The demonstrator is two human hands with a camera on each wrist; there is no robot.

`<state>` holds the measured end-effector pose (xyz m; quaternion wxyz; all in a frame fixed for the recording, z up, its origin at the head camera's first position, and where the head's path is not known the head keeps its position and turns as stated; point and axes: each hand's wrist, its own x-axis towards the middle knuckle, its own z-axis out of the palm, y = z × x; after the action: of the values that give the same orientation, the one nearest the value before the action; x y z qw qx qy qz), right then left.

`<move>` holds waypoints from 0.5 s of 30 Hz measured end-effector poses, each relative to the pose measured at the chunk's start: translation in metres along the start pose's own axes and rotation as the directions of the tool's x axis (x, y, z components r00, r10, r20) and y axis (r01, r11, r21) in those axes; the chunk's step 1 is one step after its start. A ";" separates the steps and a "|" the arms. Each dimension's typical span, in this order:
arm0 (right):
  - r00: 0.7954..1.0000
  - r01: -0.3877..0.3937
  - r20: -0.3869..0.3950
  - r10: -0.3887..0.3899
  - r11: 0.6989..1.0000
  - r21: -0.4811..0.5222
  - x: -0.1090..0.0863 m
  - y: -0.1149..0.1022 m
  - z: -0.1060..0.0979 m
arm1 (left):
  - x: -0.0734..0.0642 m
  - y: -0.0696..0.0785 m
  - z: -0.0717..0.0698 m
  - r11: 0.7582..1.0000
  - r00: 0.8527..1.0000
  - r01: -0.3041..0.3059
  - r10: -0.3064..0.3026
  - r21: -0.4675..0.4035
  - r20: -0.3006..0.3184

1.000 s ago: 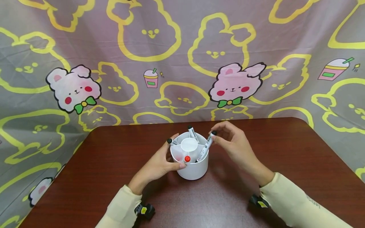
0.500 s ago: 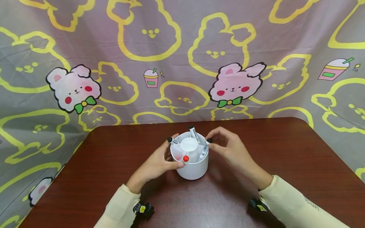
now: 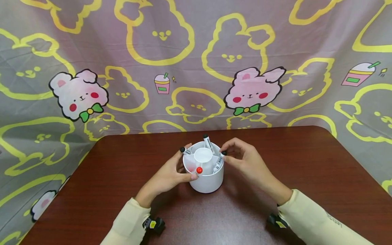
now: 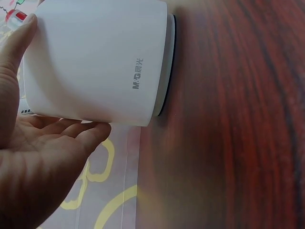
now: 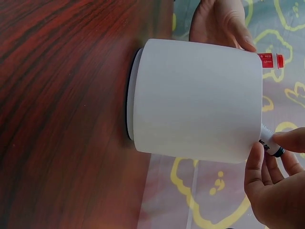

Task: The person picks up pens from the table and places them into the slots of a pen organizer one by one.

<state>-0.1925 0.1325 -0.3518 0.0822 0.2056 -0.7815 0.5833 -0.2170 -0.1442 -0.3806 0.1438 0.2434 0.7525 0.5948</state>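
Note:
A round white pen holder (image 3: pixel 206 185) with divided compartments stands on the table. My left hand (image 3: pixel 166 177) holds it from the left, thumb at the front rim beside a red-capped marker (image 3: pixel 199 170) and fingers along its far side. Between the thumb and fingers of my right hand (image 3: pixel 249 161) is the black-capped end of a white marker (image 3: pixel 218 164), leaning in the right front compartment. The right wrist view shows that marker (image 5: pixel 268 139) poking above the rim within the pinch. Two more black-capped markers, one at the back (image 3: pixel 209 143) and one at the left (image 3: pixel 185 151), lean in other compartments.
The dark red-brown wooden table (image 3: pixel 122 170) extends on both sides of the holder. Behind it hangs a grey-pink curtain (image 3: pixel 196 75) printed with cartoon bears and drinks. Black wrist devices (image 3: pixel 154 224) sit under both cuffs.
Since a second ago, my right hand has moved left and slightly down, and its marker sits lower in the holder. Over the last half second almost nothing has moved. The left hand keeps its grip.

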 end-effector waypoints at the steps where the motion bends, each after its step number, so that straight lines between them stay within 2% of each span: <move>1: 1.000 0.000 -0.001 0.000 1.000 0.002 0.000 0.000 0.000 | 0.000 0.000 0.000 1.000 1.000 -0.002 0.002 -0.001 0.000; 8: 1.000 -0.012 0.004 0.012 1.000 0.020 -0.002 0.000 -0.002 | -0.001 -0.001 0.001 1.000 1.000 -0.010 0.010 0.002 0.011; 15: 0.998 -0.044 -0.052 0.041 0.998 -0.055 -0.008 -0.001 -0.024 | -0.005 -0.003 -0.005 0.999 0.999 -0.043 0.043 0.005 0.016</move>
<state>-0.1881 0.1571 -0.3466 0.0954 0.1715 -0.7993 0.5679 -0.2162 -0.1512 -0.3827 0.1364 0.2647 0.7474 0.5939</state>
